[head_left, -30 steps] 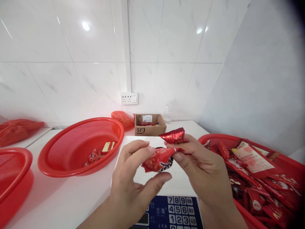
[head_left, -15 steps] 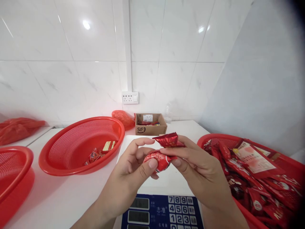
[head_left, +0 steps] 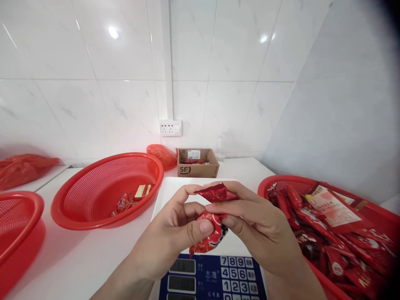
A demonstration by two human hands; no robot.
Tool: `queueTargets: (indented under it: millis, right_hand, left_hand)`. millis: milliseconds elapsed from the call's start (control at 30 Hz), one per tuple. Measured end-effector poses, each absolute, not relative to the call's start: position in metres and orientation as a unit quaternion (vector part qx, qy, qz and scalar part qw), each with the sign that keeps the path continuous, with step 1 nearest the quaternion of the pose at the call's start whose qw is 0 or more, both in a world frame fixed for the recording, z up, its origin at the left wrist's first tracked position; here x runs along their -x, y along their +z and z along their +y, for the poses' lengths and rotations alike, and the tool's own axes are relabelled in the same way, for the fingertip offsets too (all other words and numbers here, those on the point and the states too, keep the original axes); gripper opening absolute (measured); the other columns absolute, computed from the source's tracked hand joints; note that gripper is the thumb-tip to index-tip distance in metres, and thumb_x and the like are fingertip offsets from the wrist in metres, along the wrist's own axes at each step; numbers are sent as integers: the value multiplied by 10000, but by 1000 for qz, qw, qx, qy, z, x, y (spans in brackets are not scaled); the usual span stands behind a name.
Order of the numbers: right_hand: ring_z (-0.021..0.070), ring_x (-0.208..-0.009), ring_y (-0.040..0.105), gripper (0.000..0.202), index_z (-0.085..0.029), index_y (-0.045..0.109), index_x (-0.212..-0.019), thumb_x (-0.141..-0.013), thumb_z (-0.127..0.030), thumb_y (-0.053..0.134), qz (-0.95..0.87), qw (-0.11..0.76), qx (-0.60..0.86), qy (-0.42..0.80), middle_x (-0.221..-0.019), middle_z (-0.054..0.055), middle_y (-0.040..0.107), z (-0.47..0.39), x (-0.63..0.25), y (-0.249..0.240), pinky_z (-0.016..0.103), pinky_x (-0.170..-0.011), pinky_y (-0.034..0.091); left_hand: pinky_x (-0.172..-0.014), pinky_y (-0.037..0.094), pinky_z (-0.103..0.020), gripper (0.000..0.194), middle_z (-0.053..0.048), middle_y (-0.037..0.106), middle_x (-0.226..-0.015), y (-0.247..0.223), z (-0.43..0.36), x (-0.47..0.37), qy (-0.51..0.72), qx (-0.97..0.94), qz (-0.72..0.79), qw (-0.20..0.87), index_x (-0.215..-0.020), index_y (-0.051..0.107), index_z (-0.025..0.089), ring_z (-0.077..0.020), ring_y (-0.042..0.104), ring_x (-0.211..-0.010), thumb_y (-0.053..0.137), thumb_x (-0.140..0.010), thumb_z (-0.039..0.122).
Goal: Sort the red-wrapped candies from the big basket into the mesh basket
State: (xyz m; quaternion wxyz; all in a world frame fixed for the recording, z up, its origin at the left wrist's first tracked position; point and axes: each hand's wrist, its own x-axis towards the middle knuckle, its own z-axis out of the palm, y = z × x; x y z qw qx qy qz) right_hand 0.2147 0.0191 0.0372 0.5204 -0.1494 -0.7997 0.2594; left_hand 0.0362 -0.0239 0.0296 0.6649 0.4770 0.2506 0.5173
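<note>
Just below the middle of the frame, both hands met over the white plate of a scale (head_left: 175, 189). The left hand (head_left: 173, 233) had its grip clenched on a red candy (head_left: 210, 237), thumb pressed on the wrapper's top and the lower end hanging down toward the blue keypad (head_left: 231, 275). The right hand (head_left: 259, 225) touched the same candy with its fingertips from the other side, and its grip was grasping a second red packet (head_left: 215, 192), pinched just above the first, the two wrappers nearly touching.

At the right edge of the frame sat a red basket (head_left: 268, 180) piled with more red packets (head_left: 321, 237), just beside the right wrist. Left of centre stood another red basket (head_left: 93, 216), with only a few sweets (head_left: 131, 199) lying in its bottom. A third red basket (head_left: 18, 200) showed partly at the far left edge. Toward the back of the white desk (head_left: 78, 258), by the tiled wall, stood a small cardboard box (head_left: 197, 170) with a crumpled red bag (head_left: 161, 154) beside it, and a wall socket (head_left: 170, 128) above them. Another red bag (head_left: 21, 168) lay at the far left, behind the baskets.
</note>
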Motion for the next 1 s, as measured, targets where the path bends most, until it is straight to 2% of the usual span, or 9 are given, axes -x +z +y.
queueTargets:
  millis: [167, 300, 500, 733, 833, 1000]
  right_hand:
    - [194, -1059, 713, 295, -399, 770, -1153, -965, -205, 653, -791, 527, 147, 273, -1194, 12, 744, 19, -216, 36, 339, -915, 606]
    - [173, -1046, 711, 260, -375, 785, -1100, -952, -193, 672, -783, 535, 152, 279, -1160, 4, 750, 19, -216, 35, 304, -919, 595]
    - [208, -1054, 719, 229, -352, 791, -1095, -963, -218, 660, -788, 528, 151, 277, -1148, 40, 752, 20, -213, 35, 359, -901, 610]
    - [211, -1021, 733, 197, -324, 801, -1020, -941, -193, 677, -766, 568, 176, 246, -1129, 39, 769, 20, -213, 32, 348, -857, 634]
    - [205, -1038, 732, 195, -324, 799, -1010, -936, -188, 682, -766, 567, 177, 244, -1130, 31, 773, 21, -215, 31, 337, -882, 626]
    - [193, -1068, 722, 204, -331, 797, -1025, -939, -185, 682, -768, 565, 172, 246, -1139, 23, 767, 21, -215, 30, 314, -905, 611]
  left_hand:
    - [-603, 352, -225, 381, 27, 627, -759, 30, -25, -38, 514, -466, 258, 672, -1166, 621, 265, -81, 484, -606, 807, -847, 360]
    - [-622, 376, -209, 454, 21, 643, -784, 30, -25, -38, 510, -456, 265, 680, -1196, 598, 271, -88, 526, -649, 816, -827, 423]
    - [-569, 344, -186, 411, 18, 652, -752, 27, -22, -41, 531, -456, 255, 667, -1149, 597, 238, -75, 501, -616, 825, -831, 363]
    - [-649, 510, -250, 504, 9, 657, -808, 26, -23, -38, 486, -484, 257, 680, -1270, 517, 266, -130, 647, -690, 738, -879, 494]
    - [-646, 509, -245, 508, 6, 670, -794, 26, -24, -39, 469, -498, 252, 684, -1274, 510, 257, -152, 696, -718, 738, -882, 488]
    - [-674, 494, -237, 510, 13, 676, -789, 26, -23, -39, 478, -494, 253, 681, -1284, 521, 257, -140, 697, -735, 753, -879, 461]
